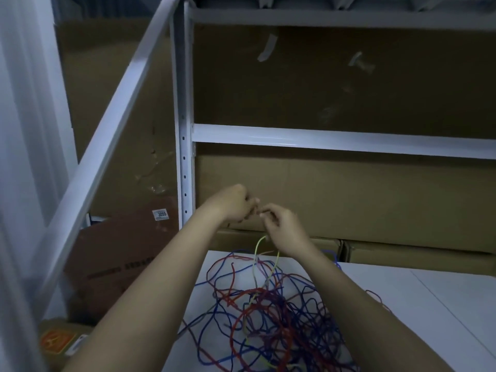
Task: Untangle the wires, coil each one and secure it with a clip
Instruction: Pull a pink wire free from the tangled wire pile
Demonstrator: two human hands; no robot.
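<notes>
1. left hand point(237, 204) and right hand point(281, 228) sit raised mid-frame, fingers curled, pinching the yellow-green wire point(257, 247) at its top end, I think; blurry though
2. guessing they lift it so it pulls free of the tangle point(268, 312) on the white table point(402, 304)
3. wire hangs roughly vertical, down into the heap at lower centre

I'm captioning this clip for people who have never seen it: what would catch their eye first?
The heap of tangled red, blue and yellow-green wires on the white table, low in the middle. Just above it, the left hand and right hand meet, raised, the right pinching a yellow-green wire drawn up from the heap.
</notes>
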